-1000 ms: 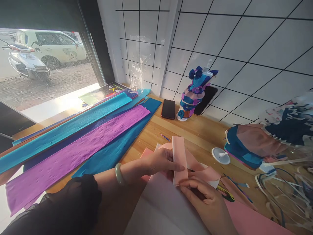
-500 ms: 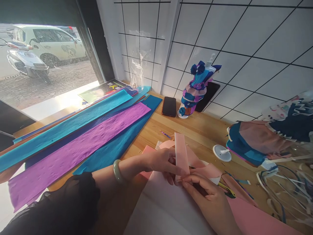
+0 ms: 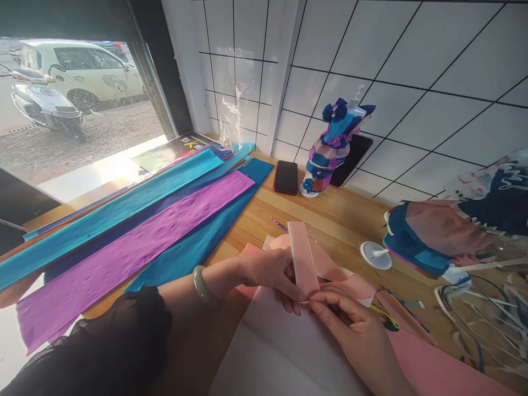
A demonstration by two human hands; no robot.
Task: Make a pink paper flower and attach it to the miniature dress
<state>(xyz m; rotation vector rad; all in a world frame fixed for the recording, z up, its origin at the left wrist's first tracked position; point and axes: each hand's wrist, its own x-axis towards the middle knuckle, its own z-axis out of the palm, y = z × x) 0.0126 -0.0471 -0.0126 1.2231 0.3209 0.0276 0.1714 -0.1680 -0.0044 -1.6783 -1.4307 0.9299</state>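
A folded strip of pink crepe-like paper (image 3: 303,258) stands up between my hands. My left hand (image 3: 274,275), with a pale green bangle (image 3: 201,284) on its wrist, is closed around the strip's lower left side. Thumb and fingers of my right hand (image 3: 350,319) pinch the strip's lower right end, close to my left fingertips. More of the pink strip (image 3: 355,286) curls behind the hands. Below them lies a large whitish sheet (image 3: 284,352), and a pink sheet (image 3: 437,363) is at the right.
Long blue, purple (image 3: 144,256) and teal sheets lie at left. A phone (image 3: 285,177) and a small decorated dress form (image 3: 328,151) stand by the tiled wall. At right are a white round base (image 3: 375,256), a yellow-handled cutter (image 3: 388,319), another dress form (image 3: 433,236) and tangled strips (image 3: 487,319).
The upright end of the pink strip has tipped a little to the left. Both hands keep their grip in nearly the same place.
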